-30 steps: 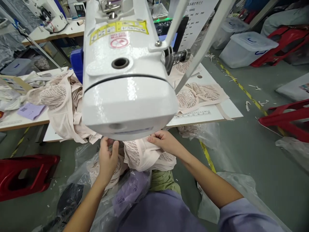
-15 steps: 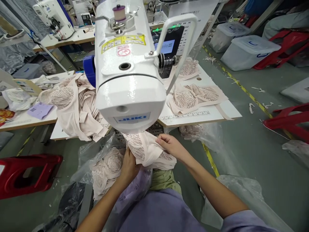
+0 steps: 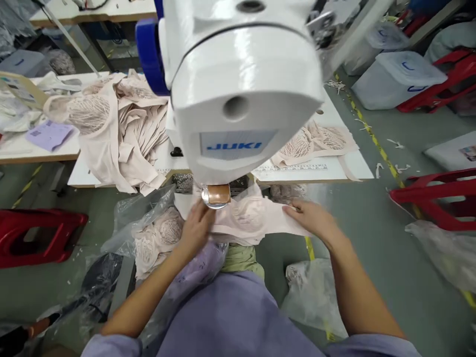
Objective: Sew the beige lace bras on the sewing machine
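Note:
A pale beige bra [image 3: 248, 216] is stretched sideways just below the head of a white sewing machine [image 3: 241, 99]. My right hand [image 3: 312, 218] pinches its wing at the right end and holds that side out flat. At the other end my left hand [image 3: 197, 225] is closed on the fabric, close beside a round metal part with a copper-coloured face [image 3: 217, 194]; its fingertips are partly hidden. The machine's head covers the far edge of the bra. More lace bras [image 3: 159, 235] lie in clear plastic to the left of my lap.
A stack of beige bras [image 3: 122, 134] hangs over the left table edge by a purple slip [image 3: 49, 135]. Another bra [image 3: 316, 141] lies on the right table wing [image 3: 357, 166]. Red stools [image 3: 40, 235] and lidded plastic bins [image 3: 397, 79] stand on the floor around me.
My view has moved closer to the machine head. My right hand has moved right, pulling the bra from a folded bunch into a stretched strip. The left hand stays on its left end.

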{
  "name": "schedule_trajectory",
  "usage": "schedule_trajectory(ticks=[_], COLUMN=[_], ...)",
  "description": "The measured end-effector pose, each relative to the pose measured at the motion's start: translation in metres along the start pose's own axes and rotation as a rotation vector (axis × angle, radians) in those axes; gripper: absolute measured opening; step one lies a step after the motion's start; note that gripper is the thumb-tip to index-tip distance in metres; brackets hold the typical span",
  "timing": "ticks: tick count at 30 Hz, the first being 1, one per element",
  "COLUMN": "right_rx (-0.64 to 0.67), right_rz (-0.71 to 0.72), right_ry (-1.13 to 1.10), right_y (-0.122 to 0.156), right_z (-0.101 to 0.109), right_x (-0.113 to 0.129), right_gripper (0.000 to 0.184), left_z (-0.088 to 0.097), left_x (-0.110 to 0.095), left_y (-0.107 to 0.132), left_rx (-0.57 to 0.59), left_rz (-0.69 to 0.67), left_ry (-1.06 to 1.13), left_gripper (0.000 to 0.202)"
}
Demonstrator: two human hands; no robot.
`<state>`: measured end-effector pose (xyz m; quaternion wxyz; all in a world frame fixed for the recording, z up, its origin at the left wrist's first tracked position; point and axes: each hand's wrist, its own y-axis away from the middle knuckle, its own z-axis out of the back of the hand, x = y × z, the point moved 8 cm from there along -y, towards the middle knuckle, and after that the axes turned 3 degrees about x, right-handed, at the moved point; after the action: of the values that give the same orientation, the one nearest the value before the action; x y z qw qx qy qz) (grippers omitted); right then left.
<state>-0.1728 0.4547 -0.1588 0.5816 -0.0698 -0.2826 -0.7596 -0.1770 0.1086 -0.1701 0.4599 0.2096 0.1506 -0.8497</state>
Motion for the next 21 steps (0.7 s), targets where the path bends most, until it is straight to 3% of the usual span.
schedule_trajectory(ticks=[2,5,7,9,12,16,18,21], right_rx=[-0.003,-0.046,-0.057,-0.048,-0.026,-0.050,-0.060,-0.199], right_rz=[-0.010,0.183,0.394,0.528,0.531,0.529,0.522,0.498], right_ry=[0.115,0.092,0.007,-0.029,0.064,0.077,0.013,-0.118], right_y=[-0.004,-0.009,-0.008,-0.003,0.003,0.004,0.003,0.010], right_z=[-0.006,-0.038,-0.073,-0.111,-0.155,-0.167,-0.159,-0.132], right_x=[-0.003,0.042,0.086,0.116,0.126,0.115,0.115,0.125], right_gripper=[0.021,0.042,0.054,0.058,0.056,0.056,0.056,0.059], left_z=[-0.039,-0.069,-0.067,-0.049,-0.005,0.045,0.047,0.029], left_x=[-0.019,-0.034,-0.035,-0.022,0.037,0.151,0.190,0.212], left_y=[0.000,0.001,0.003,0.010,0.041,0.126,0.165,0.189], left_rx=[0.148,0.245,0.271,0.292,0.287,0.231,0.261,0.340], left_rz=[-0.028,-0.005,0.001,0.033,0.250,0.781,0.977,1.043], left_ry=[-0.011,-0.024,0.018,0.110,0.153,-0.029,-0.089,-0.072], left_gripper=[0.070,0.072,0.072,0.066,0.035,0.031,0.031,0.033])
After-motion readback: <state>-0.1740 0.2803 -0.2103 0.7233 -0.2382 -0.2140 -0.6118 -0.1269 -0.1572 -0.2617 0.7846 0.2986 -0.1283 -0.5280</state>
